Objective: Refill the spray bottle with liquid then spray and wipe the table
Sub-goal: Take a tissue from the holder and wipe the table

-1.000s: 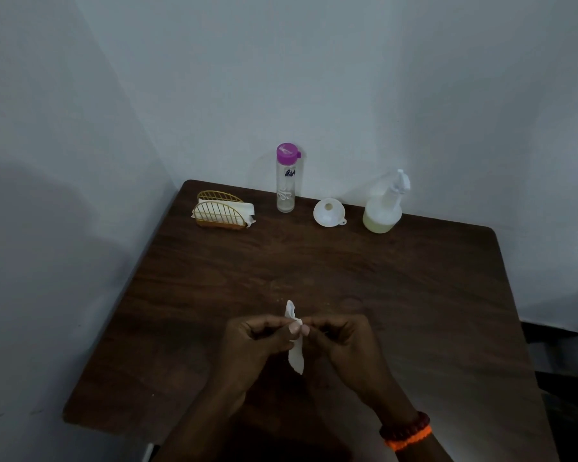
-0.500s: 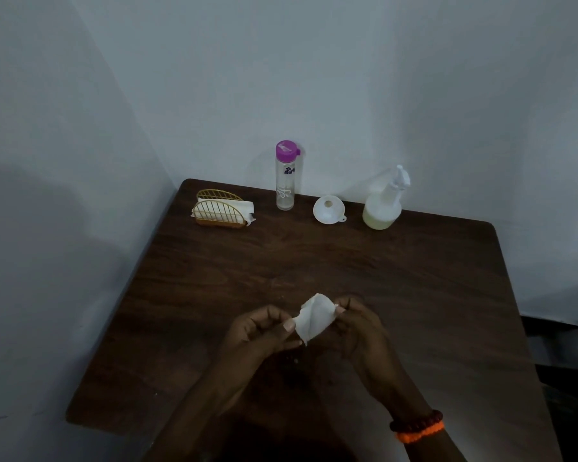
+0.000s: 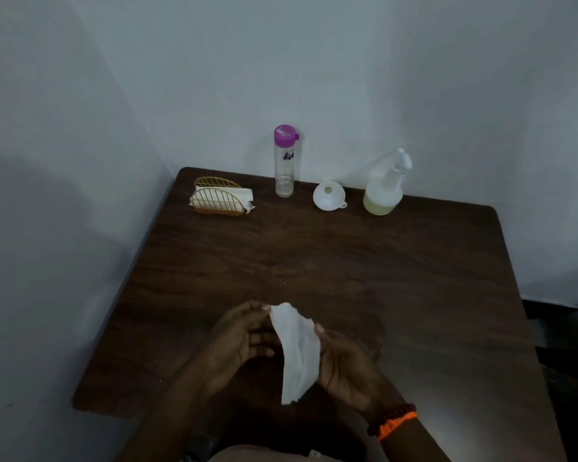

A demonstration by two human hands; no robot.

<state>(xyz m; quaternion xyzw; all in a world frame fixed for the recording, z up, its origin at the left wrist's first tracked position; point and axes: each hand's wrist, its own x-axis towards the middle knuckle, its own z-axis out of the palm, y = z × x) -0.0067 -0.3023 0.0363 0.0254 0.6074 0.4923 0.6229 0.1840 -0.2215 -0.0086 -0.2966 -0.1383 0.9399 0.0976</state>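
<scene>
Head view showed both hands low on the dark brown wooden table (image 3: 347,268), stretching a white paper tissue (image 3: 297,348) between them — left hand (image 3: 237,341) pinching its top corner, right hand (image 3: 344,365) gripping its right edge. At one o'clock stood the translucent white spray bottle of yellowish liquid (image 3: 382,191).

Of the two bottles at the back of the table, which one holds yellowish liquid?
The white trigger spray bottle on the right; the clear purple-capped bottle looks nearly empty.

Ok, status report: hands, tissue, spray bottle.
Left hand and right hand both pinch the tissue, opened out above the table. Spray bottle upright at back, untouched. Nothing in the way.
</scene>
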